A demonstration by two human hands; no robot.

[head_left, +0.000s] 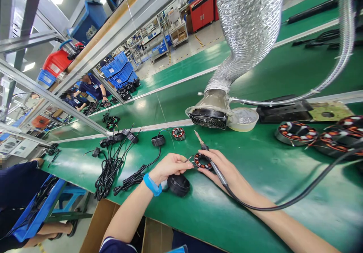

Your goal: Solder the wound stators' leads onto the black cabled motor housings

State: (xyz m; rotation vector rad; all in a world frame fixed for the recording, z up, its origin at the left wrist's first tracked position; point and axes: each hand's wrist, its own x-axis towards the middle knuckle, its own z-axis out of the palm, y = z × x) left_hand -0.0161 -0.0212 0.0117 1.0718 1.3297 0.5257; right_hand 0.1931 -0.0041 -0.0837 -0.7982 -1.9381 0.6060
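We are seeing a stator ring [196,161] between our left hand [171,166] and right hand [220,167], over the workbench [263,162], a wire [190,158] running from it to the left fingertips. A soldering iron [218,172] is lying along the right hand, its tip pointing beyond the ring. A cap [178,187] is resting nearer us, below the left hand; cable bundles [105,177] are lying further left. Behind the ring we are finding a smaller-looking stator [179,138], a fume hood [211,102] right of it, then a dish [245,127]. Other stators [295,141] are sitting far right.
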